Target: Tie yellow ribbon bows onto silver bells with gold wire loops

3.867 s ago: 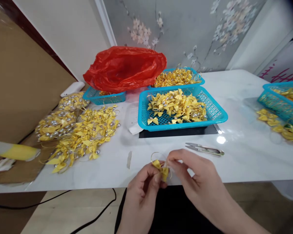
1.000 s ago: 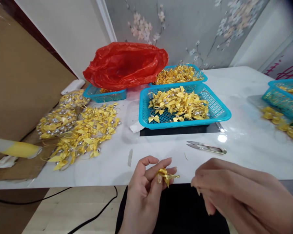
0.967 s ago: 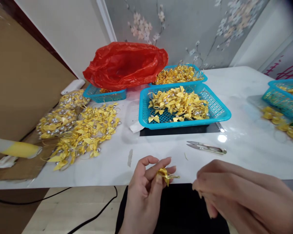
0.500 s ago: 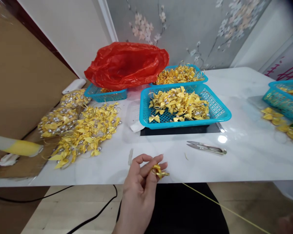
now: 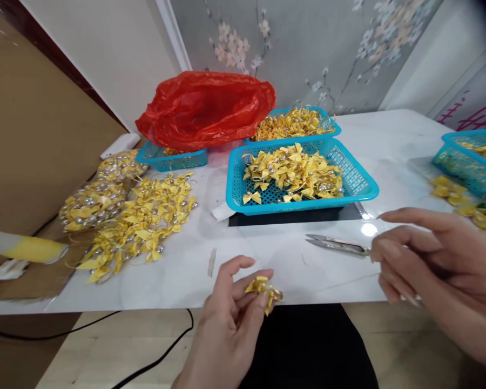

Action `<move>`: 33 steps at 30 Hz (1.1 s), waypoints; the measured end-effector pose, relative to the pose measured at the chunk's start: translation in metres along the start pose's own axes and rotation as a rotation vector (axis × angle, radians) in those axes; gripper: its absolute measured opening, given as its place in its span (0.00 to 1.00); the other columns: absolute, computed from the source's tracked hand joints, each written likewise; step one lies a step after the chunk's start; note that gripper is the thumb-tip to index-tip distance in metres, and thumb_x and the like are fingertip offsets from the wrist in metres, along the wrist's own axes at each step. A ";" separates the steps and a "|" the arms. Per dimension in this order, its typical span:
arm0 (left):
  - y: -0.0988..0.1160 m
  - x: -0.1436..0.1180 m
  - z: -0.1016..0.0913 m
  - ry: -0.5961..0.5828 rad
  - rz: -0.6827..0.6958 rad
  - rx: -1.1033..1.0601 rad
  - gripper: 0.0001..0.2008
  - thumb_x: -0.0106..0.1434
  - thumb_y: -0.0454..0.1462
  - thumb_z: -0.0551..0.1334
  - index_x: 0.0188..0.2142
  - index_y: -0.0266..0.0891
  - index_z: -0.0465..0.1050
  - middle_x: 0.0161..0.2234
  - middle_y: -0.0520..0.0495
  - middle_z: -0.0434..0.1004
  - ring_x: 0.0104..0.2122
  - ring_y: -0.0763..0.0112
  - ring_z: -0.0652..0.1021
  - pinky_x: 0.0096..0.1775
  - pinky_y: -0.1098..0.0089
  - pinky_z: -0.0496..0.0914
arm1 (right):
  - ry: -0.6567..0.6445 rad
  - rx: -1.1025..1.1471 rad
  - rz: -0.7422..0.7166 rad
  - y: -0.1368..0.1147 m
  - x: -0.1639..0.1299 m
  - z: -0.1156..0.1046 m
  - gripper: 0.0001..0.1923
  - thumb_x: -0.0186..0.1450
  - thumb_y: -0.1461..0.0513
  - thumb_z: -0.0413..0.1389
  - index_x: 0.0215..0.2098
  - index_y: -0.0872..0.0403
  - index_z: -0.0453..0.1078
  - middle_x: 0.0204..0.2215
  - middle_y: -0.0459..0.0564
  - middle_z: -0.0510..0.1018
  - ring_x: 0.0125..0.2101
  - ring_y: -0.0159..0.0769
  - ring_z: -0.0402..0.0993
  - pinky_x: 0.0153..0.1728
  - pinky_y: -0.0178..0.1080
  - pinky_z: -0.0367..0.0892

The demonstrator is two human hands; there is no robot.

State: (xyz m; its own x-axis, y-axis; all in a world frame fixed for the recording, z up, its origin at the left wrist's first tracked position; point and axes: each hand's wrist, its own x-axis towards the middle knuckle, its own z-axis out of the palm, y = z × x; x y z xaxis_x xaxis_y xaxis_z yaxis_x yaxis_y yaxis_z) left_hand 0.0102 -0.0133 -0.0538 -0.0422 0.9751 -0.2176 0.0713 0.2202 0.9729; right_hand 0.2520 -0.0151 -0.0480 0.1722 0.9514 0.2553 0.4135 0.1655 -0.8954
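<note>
My left hand [image 5: 230, 319] is closed at the table's front edge, pinching a small yellow ribbon bow [image 5: 263, 289] between thumb and fingers. A thin pale cord [image 5: 348, 281] stretches over the tabletop between the bow and my right hand [image 5: 425, 270]. That hand is closed on the cord, its index finger pointing out above the others. Just beyond its fingertips lie thread snips [image 5: 336, 245], their blades pointing left and their handle end partly covered by the hand.
A blue basket [image 5: 302, 208] of yellow bows stands in the middle, with another blue basket [image 5: 338, 131] behind. A red plastic bag [image 5: 202, 116] sits at the back left. A pile of beaded bows [image 5: 141, 221] covers the left; more bows [image 5: 447, 189] lie far right.
My right hand has come up from the lower right corner to beside the snips, bringing the cord above the table. The bow has turned slightly in my left hand.
</note>
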 end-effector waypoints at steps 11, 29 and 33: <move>0.011 0.009 0.012 -0.032 0.016 0.115 0.12 0.58 0.34 0.67 0.35 0.48 0.64 0.25 0.52 0.84 0.24 0.67 0.82 0.31 0.73 0.77 | -0.059 -0.741 -0.223 0.070 0.021 -0.001 0.14 0.71 0.55 0.49 0.47 0.53 0.71 0.43 0.59 0.77 0.43 0.55 0.72 0.40 0.52 0.68; 0.014 0.013 0.009 0.003 0.124 0.196 0.11 0.59 0.33 0.66 0.40 0.51 0.79 0.40 0.57 0.88 0.40 0.73 0.85 0.39 0.85 0.75 | -0.551 0.385 0.275 0.009 -0.026 0.018 0.17 0.73 0.51 0.44 0.47 0.48 0.70 0.24 0.46 0.72 0.22 0.33 0.71 0.22 0.31 0.69; 0.014 0.013 0.003 -0.026 0.142 0.175 0.11 0.62 0.34 0.65 0.42 0.52 0.78 0.42 0.58 0.87 0.42 0.73 0.84 0.42 0.85 0.75 | -0.531 0.295 0.197 -0.004 -0.035 0.044 0.26 0.72 0.43 0.40 0.47 0.48 0.72 0.26 0.47 0.76 0.24 0.34 0.74 0.25 0.33 0.71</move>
State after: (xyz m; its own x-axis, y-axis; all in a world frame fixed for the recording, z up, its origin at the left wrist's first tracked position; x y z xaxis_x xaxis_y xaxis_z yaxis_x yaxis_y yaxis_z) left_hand 0.0140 0.0029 -0.0435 0.0065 0.9965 -0.0839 0.2466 0.0797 0.9658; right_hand 0.2046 -0.0379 -0.0698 -0.2777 0.9579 -0.0725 0.1424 -0.0336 -0.9892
